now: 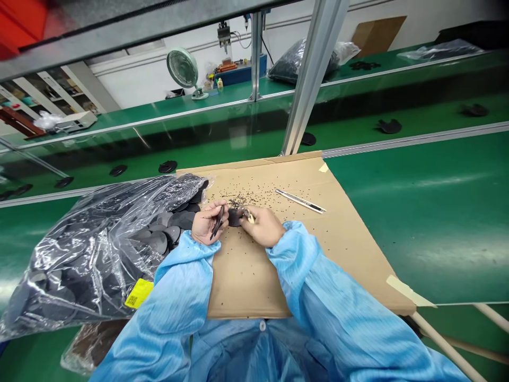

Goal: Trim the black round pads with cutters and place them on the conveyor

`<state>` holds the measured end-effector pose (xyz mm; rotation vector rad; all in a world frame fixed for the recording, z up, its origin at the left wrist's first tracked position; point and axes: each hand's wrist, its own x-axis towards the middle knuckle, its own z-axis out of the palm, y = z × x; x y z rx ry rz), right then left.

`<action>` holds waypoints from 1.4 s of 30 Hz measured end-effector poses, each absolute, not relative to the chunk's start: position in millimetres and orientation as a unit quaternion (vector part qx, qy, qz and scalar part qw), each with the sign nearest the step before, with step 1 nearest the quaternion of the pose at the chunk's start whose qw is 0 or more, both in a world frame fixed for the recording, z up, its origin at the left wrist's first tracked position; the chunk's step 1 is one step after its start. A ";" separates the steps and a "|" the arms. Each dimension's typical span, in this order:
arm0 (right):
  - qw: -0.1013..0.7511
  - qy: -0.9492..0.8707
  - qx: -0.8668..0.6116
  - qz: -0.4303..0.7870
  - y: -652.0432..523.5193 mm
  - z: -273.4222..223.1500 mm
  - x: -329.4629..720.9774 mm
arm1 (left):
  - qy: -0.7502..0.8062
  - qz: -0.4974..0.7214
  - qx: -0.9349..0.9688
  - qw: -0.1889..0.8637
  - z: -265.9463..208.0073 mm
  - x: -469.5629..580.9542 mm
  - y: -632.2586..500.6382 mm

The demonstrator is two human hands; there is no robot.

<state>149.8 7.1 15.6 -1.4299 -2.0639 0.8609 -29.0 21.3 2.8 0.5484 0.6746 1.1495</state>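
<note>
My left hand (207, 223) is closed on a thin black disc (217, 222), which shows nearly edge-on. In my right hand (263, 225) sits a small tool with metal and cream-coloured parts (248, 215); the fingers hide most of it. Between the hands is a dark, flat, rounded piece (234, 217); I cannot tell whether it is held or lies on the cardboard. Many tiny black bits (238, 202) are scattered over the cardboard sheet (250, 276) just beyond the hands. A slim cutter knife (301, 201) lies to the right of them.
A clear plastic bag (99, 249) full of black discs lies open at the left, with a yellow label (139, 293). Black pieces (167, 166) are spaced along the green conveyor belt (238, 139) behind. A metal post (314, 74) rises beyond the cardboard. A green fan (182, 68) stands farther back.
</note>
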 end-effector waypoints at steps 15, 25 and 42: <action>0.166 -0.788 -0.573 0.153 19.3 -3.8 125.3 | 0.357 0.687 0.161 0.612 -6.3 -31.0 34.1; 0.538 -0.582 -0.526 0.307 22.6 -13.4 143.9 | 0.378 0.618 0.289 0.625 -6.2 -12.3 21.8; 0.531 -0.560 -0.502 0.390 17.7 -6.2 143.1 | 0.383 0.602 0.372 0.594 -11.9 2.3 10.8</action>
